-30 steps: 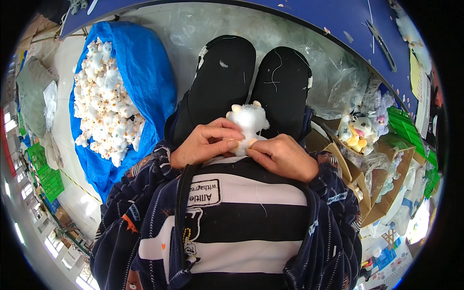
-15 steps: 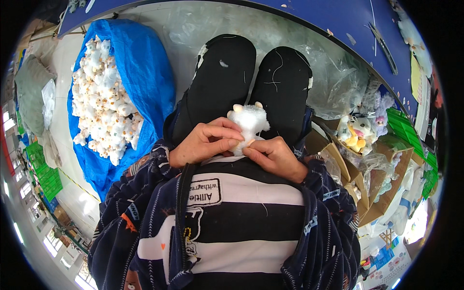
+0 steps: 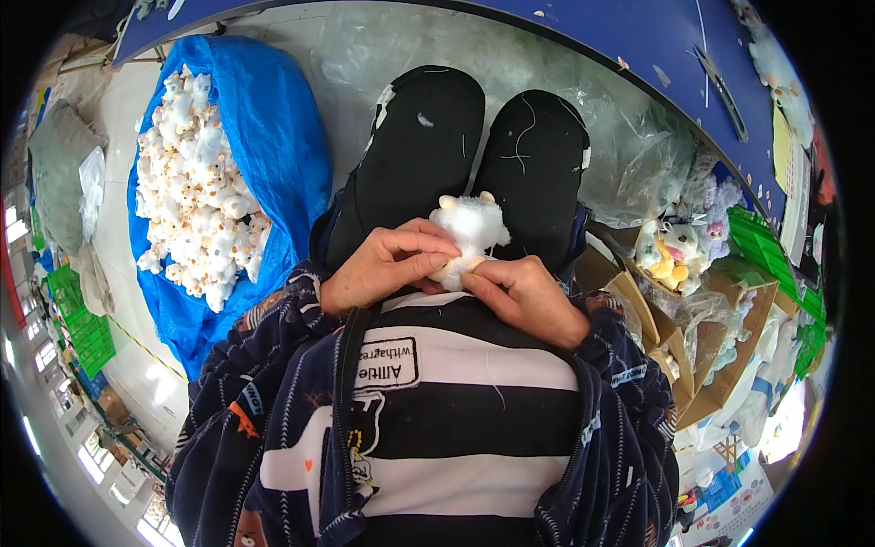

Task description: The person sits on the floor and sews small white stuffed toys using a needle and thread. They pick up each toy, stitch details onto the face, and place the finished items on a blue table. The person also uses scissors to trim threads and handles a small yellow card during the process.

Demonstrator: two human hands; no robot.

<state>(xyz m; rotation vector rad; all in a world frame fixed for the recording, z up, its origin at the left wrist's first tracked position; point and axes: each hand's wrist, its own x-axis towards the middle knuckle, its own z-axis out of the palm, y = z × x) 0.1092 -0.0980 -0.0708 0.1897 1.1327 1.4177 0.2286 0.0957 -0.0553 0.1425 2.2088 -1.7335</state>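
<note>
Over my lap, a small white plush toy (image 3: 469, 224) with cream ears and feet lies between my two hands, its ears pointing away from me. My left hand (image 3: 390, 265) pinches the left side of its lower end between thumb and fingers. On the other side, my right hand (image 3: 529, 290) grips the lower right part, thumb and forefinger by a cream foot. The fingertips of both hands are close together, and they cover part of the toy's lower body.
To the left stands a blue sack (image 3: 290, 137) full of similar white plush toys (image 3: 196, 187). A blue table (image 3: 652, 41) curves along the far right, with scissors (image 3: 722, 93) on it. Cardboard boxes (image 3: 706, 383) with plush toys and a green crate (image 3: 761, 251) stand at right.
My right hand has shifted slightly to the right and toward me. The cream feet show a little more between my fingers; both hands keep their hold on the plush toy.
</note>
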